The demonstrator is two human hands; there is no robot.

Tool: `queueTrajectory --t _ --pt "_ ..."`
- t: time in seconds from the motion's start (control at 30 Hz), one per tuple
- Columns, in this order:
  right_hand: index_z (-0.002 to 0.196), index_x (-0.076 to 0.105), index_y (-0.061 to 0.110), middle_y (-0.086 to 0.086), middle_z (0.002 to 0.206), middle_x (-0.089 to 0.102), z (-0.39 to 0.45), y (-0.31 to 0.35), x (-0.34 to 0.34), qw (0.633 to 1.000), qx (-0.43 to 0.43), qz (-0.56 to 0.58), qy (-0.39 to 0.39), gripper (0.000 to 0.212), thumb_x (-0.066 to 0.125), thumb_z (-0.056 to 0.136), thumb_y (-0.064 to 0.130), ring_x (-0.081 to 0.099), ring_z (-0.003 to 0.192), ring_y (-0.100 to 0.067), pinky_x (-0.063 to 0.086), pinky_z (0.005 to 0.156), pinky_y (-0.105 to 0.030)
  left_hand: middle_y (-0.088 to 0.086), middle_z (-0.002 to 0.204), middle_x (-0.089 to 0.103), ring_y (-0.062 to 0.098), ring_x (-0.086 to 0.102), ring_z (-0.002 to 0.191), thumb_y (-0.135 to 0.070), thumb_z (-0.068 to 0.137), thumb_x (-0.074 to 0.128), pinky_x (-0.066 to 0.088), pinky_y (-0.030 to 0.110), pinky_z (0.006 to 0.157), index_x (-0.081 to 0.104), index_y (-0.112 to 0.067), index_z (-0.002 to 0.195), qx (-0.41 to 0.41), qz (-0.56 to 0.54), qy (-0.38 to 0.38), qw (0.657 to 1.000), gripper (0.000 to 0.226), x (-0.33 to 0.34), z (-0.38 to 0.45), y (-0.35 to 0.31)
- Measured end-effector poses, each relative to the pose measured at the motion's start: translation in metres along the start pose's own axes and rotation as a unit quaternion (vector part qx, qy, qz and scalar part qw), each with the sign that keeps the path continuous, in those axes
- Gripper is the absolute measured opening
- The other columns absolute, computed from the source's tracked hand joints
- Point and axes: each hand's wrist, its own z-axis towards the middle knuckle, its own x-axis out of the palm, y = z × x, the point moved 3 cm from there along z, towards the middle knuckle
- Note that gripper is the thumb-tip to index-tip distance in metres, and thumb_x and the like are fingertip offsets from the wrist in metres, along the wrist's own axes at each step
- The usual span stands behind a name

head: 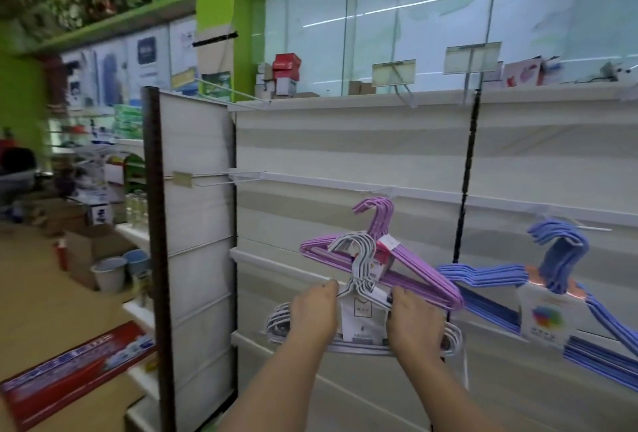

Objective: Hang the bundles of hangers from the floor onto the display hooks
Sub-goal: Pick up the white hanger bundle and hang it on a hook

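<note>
both hands up in front of the white slatted display wall [345, 141], apart, one on each shoulder of a white hanger bundle [362, 314]. left hand [315, 311] curls over the bundle's left shoulder, fingers wrapped round the wires. right hand [414, 319] grips the right shoulder the same way. bundle is upright, hooks at top, paper label [360, 319] between the two hands. it sits just in front of and overlapping a purple hanger bundle [407, 266], which hangs from a display hook high on the wall. cannot tell if the white bundle's hooks are on any hook. right of those, a blue hanger bundle [559, 279] with a colourful label hangs on another display hook [592, 228]. left on the wall, a bare wire hook with a price tag [182, 179] sticks out. far top shelf has small boxes [284, 74] and tag holders. far left: buckets [110, 273] on the floor, cardboard cartons, a red and blue banner [79, 366] near.
</note>
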Motion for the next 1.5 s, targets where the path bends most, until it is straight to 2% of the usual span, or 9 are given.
queueTrajectory --t 0.17,0.27,0.33,0.47,0.57,0.83,1.07,1.27,1.5 --pt "0.094 0.046 0.023 0.001 0.105 0.063 -0.001 0.046 0.024 0.999 0.007 0.048 0.018 0.014 0.039 0.093 0.011 0.060 0.099 -0.022 0.033 0.069 -0.032 0.010 0.128 0.054 0.030 0.052 0.114 -0.010 0.092 0.037 0.038 0.037 0.090 0.031 -0.018 0.141 -0.013 -0.023 -0.019 0.999 0.051 0.007 -0.007 0.055" --pt "0.095 0.047 0.021 0.001 0.102 0.063 0.007 0.078 0.028 0.999 -0.004 0.050 0.009 0.012 0.040 0.093 0.011 0.061 0.095 -0.022 0.037 0.068 -0.030 0.005 0.133 0.050 0.026 0.045 0.121 -0.042 0.092 0.022 0.031 0.037 0.103 0.024 -0.023 0.146 -0.012 -0.026 -0.026 0.999 0.057 0.012 -0.003 0.091" --pt "0.101 0.050 0.020 0.001 0.104 0.062 0.015 0.103 0.033 0.999 -0.008 0.051 0.004 0.016 0.041 0.093 0.010 0.061 0.097 -0.022 0.037 0.069 -0.030 0.001 0.139 0.045 0.023 0.040 0.128 -0.053 0.085 0.007 0.023 0.040 0.112 0.022 -0.028 0.147 -0.017 -0.049 -0.016 0.999 0.068 0.012 0.001 0.117" --pt "0.105 0.052 0.020 0.001 0.108 0.063 0.031 0.161 0.048 0.999 -0.009 0.045 -0.001 0.018 0.041 0.093 0.011 0.060 0.101 -0.021 0.040 0.074 -0.030 -0.001 0.144 0.042 0.023 0.037 0.132 -0.038 0.102 0.022 0.020 0.042 0.114 0.025 -0.030 0.147 -0.028 -0.089 -0.020 0.995 0.045 0.003 0.020 0.173" --pt "0.104 0.053 0.020 0.000 0.107 0.063 0.040 0.209 0.064 0.997 0.023 0.070 0.009 0.016 0.044 0.092 0.014 0.060 0.100 -0.022 0.040 0.075 -0.029 0.000 0.143 0.044 0.025 0.040 0.129 -0.037 0.103 0.023 0.023 0.042 0.112 0.028 -0.032 0.145 -0.037 -0.089 -0.013 0.995 0.043 0.000 0.041 0.221" --pt "0.102 0.055 0.020 0.000 0.106 0.065 0.069 0.308 0.098 0.994 0.072 0.079 0.007 0.016 0.050 0.087 0.015 0.061 0.101 -0.023 0.043 0.080 -0.029 -0.005 0.147 0.038 0.019 0.034 0.136 -0.038 0.103 0.021 0.010 0.048 0.115 0.029 -0.032 0.145 -0.044 -0.121 0.010 0.992 0.043 0.005 0.083 0.324" --pt "0.106 0.055 0.020 -0.002 0.112 0.064 0.117 0.343 0.115 0.993 0.099 0.067 -0.005 0.020 0.047 0.088 0.014 0.059 0.108 -0.025 0.041 0.084 -0.032 -0.002 0.149 0.036 0.019 0.029 0.138 -0.044 0.101 0.022 0.002 0.049 0.116 0.030 -0.028 0.145 -0.033 -0.140 0.019 0.989 0.047 0.007 0.138 0.363" --pt "0.106 0.055 0.020 -0.002 0.110 0.064 0.176 0.357 0.129 0.993 0.099 0.051 -0.027 0.022 0.047 0.087 0.013 0.060 0.106 -0.024 0.041 0.082 -0.030 -0.003 0.143 0.043 0.018 0.035 0.134 -0.039 0.102 0.024 0.010 0.049 0.116 0.037 -0.031 0.139 -0.023 -0.154 -0.011 0.988 0.040 0.012 0.203 0.372" --pt "0.109 0.054 0.019 -0.004 0.113 0.062 0.235 0.383 0.141 0.992 0.109 0.051 -0.044 0.023 0.045 0.089 0.013 0.057 0.108 -0.026 0.040 0.085 -0.033 0.000 0.143 0.042 0.021 0.035 0.134 -0.042 0.102 0.023 0.009 0.048 0.116 0.037 -0.031 0.141 -0.007 -0.157 -0.038 0.987 0.043 0.015 0.272 0.395"
